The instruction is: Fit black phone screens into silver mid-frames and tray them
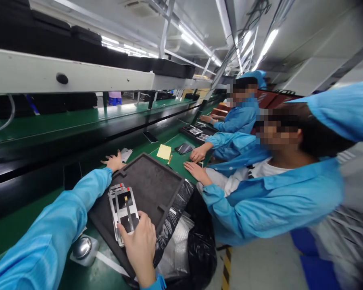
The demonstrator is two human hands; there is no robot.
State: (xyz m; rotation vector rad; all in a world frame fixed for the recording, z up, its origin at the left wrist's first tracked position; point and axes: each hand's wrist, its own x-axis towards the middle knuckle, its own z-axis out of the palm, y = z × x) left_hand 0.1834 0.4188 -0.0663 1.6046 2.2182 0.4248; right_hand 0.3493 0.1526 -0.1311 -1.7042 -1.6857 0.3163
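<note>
My right hand (140, 245) grips the near end of a small stack of phone screen panels (134, 201), thumb on one side and fingers on the other. The panels have white frames, dark centres, a flex cable and red tabs at the top. Beneath them lies a black foam tray (154, 177), tilted across the bench edge. My left hand (113, 162) reaches to the tray's far corner with its fingers spread, holding nothing I can see. Beside it lies a small whitish piece (126, 155), too small to name.
Right of the tray hangs a black plastic bag (201, 241) with bubble wrap (180, 241) inside. A round metal-topped container (82, 247) stands near my left sleeve. Two co-workers in blue sit along the green bench; the nearer one's hands (198, 171) rest by a yellow note (164, 152).
</note>
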